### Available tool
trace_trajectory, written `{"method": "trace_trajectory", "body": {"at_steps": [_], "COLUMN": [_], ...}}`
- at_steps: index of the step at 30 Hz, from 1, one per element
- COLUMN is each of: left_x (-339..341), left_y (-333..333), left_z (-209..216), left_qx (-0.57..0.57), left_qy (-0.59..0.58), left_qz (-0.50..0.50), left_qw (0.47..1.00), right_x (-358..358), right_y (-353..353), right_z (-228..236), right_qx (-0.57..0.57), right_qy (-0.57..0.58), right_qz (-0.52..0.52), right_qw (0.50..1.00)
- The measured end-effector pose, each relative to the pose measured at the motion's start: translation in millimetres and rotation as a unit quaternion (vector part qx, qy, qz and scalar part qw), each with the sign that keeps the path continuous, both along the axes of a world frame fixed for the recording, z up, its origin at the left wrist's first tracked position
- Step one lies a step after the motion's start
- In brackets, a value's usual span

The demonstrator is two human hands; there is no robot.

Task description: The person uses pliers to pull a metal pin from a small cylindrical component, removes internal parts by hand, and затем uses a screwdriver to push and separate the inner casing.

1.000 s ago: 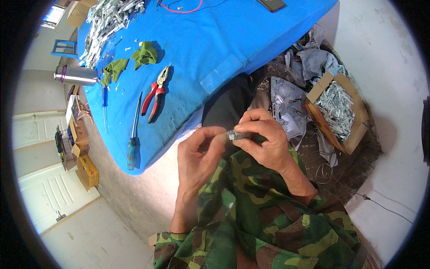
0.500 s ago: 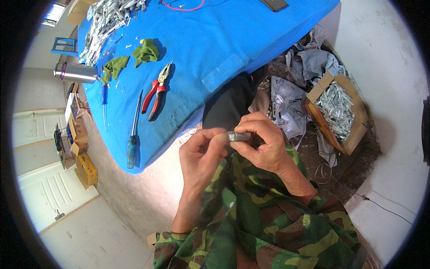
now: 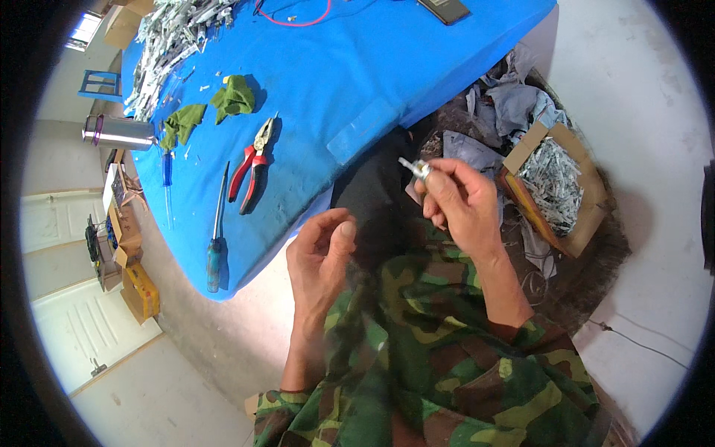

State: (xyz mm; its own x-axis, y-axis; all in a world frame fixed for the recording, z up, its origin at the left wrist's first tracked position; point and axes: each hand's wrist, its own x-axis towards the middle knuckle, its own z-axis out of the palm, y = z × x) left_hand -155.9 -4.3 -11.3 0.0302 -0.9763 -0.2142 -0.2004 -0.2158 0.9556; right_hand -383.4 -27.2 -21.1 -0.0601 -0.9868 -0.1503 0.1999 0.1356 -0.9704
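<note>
Between the thumb and fingers of my right hand point(image 3: 465, 205) is a small silvery metal part point(image 3: 418, 168), with a thin prong pointing up and to the left. Its inner end is hidden by the fingers. My left hand point(image 3: 319, 249) is apart from it, fingers curled and thumb drawn close to them, with nothing visible in its grasp. Both hands are above my lap, off the table's near edge. On the blue-covered table point(image 3: 320, 82) lie red-handled pliers point(image 3: 252, 165), a long screwdriver point(image 3: 216, 253) and a second, blue-handled screwdriver point(image 3: 167, 170).
A heap of silvery strips point(image 3: 167, 52) covers the table's far left, beside green cloths point(image 3: 232, 98) and a metal flask point(image 3: 119, 132). A dark phone-like slab point(image 3: 445, 9) lies at the far edge. On the right stands a cardboard box point(image 3: 588, 235) of similar strips, near grey bags point(image 3: 514, 108).
My hands have separated. The right one has carried the metal part up and to the right, turning it so its prong shows; the left has let go. The view has shifted slightly.
</note>
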Motion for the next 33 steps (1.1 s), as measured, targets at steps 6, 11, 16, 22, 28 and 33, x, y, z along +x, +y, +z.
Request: {"method": "trace_trajectory", "body": {"at_steps": [6, 11, 16, 22, 28, 33], "left_x": [-0.7, -5.0, -4.9, -15.8, -21.1, -22.9], "left_y": [-2.9, -14.6, -19.6, -14.6, -21.3, -24.6], "left_z": [-13.0, -12.9, -24.2, -37.1, -47.5, -42.4], "left_qx": [0.029, 0.036, 0.064, 0.094, 0.090, 0.125], "left_qy": [-0.009, -0.040, -0.041, -0.016, -0.026, -0.013], "left_qz": [-0.015, -0.045, -0.042, -0.066, -0.089, -0.071], "left_qw": [0.999, 0.998, 0.996, 0.993, 0.992, 0.990], "right_x": [-3.5, -9.5, -16.2, -24.1, -37.0, -33.6], "right_y": [-37.1, -72.0, -93.2, -99.7, -111.0, -114.6], "right_z": [-4.0, -12.7, -31.6, -37.0, -47.6, -48.5], "right_qx": [-0.077, -0.061, -0.062, -0.098, -0.148, -0.155], "right_qy": [0.033, 0.051, 0.159, 0.186, 0.328, 0.377], "right_qz": [-0.066, -0.136, -0.193, -0.251, -0.221, -0.171], "right_qw": [0.994, 0.987, 0.966, 0.945, 0.906, 0.897]}}
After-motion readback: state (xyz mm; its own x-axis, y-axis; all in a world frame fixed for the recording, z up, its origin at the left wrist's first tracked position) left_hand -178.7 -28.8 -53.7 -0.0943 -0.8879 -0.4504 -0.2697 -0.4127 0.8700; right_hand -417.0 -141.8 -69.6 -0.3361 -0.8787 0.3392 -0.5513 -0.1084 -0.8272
